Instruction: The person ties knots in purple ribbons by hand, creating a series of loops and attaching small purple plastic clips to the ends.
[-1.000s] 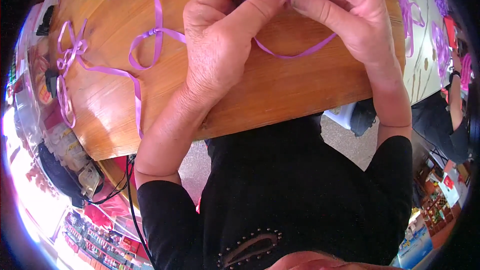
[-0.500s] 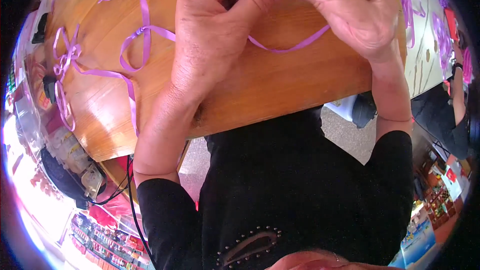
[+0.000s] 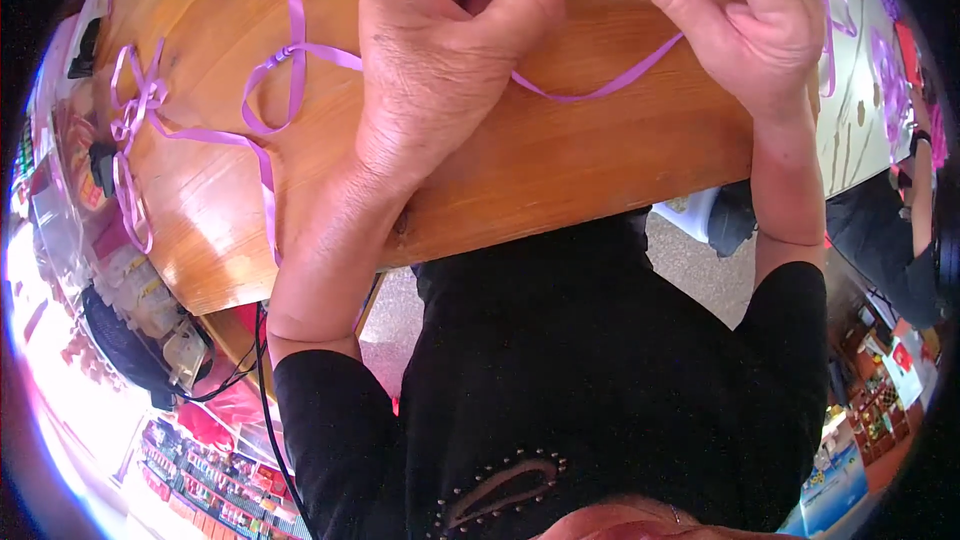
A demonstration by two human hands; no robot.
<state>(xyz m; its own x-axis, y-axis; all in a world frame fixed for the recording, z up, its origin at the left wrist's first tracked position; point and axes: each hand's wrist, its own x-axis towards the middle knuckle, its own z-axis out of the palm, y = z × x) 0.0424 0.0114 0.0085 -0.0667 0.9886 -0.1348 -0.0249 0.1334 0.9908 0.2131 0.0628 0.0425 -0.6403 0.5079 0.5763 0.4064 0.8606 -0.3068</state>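
A narrow purple ribbon (image 3: 590, 92) hangs in a shallow curve between my two hands over a wooden table (image 3: 580, 175). My left hand (image 3: 440, 50) grips the ribbon, with a band of it looped around the thumb and passing behind the fingers. Slightly apart from it, my right hand (image 3: 750, 30) is curled with its thumb stretched toward the left thumb. The ribbon runs behind the right thumb and shows again between thumb and fingers. The top edge cuts off some fingertips of both hands.
More ribbon lies curled on the table's left side, including a knotted bunch (image 3: 145, 105). A pale table (image 3: 850, 130) with purple ribbons adjoins at right, where another person's arm (image 3: 921, 190) shows. Black cables (image 3: 262, 370) hang below the left table edge.
My right hand has drawn back to the right from the left thumb, and its thumb now shows apart. A ribbon loop has come into sight around my left thumb.
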